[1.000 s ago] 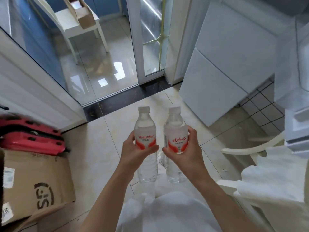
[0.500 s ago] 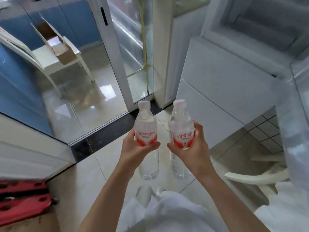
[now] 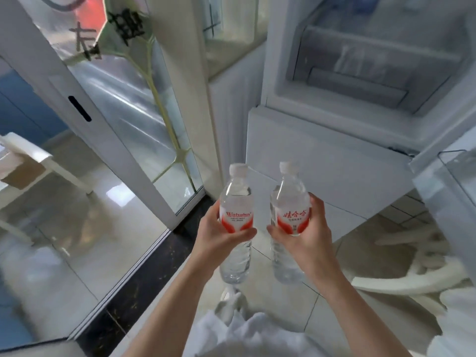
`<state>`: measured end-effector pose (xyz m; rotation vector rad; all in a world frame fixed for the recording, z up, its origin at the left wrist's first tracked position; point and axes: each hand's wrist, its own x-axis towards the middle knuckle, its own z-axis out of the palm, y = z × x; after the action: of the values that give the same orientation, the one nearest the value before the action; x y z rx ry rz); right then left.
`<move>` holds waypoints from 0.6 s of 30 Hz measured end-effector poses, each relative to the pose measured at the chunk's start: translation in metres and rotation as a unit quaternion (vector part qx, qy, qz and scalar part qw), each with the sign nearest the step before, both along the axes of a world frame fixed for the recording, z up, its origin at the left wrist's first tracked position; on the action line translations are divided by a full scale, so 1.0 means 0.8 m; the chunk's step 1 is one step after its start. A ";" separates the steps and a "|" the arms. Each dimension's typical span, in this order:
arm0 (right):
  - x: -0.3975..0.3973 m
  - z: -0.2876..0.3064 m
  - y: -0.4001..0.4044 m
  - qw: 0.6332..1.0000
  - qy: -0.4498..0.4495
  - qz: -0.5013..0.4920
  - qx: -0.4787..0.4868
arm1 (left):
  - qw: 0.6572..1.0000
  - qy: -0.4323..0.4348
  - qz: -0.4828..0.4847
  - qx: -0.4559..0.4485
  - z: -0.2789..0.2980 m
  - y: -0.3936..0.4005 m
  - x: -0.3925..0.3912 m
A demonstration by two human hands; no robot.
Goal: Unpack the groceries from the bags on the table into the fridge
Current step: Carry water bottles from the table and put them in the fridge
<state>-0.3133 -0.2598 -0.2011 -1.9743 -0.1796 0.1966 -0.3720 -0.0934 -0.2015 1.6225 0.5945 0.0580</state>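
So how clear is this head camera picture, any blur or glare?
Head view: both bottles and their labels read sharp; the edges smear with motion blur; the glass door shows streaky glare; wide-angle bending tilts the fridge.

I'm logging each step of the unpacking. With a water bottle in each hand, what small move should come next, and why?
Probably lift both bottles forward toward the open fridge compartment. The left hand grips one bottle, the right hand the other bottle, both upright and below the opening.
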 end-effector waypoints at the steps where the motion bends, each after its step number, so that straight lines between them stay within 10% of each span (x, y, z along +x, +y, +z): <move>1: 0.012 0.003 0.010 1.000 -0.001 -0.016 0.002 | 1.000 -0.002 -0.013 0.004 0.003 0.013 0.018; 18: 0.198 0.071 0.036 0.982 -0.072 -0.171 0.032 | 0.980 -0.076 -0.183 0.018 0.063 0.057 0.300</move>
<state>-0.1551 -0.2312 -0.1442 -1.9220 0.0617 -0.1727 -0.1316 -0.0480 -0.1510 1.7220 0.1734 -0.0792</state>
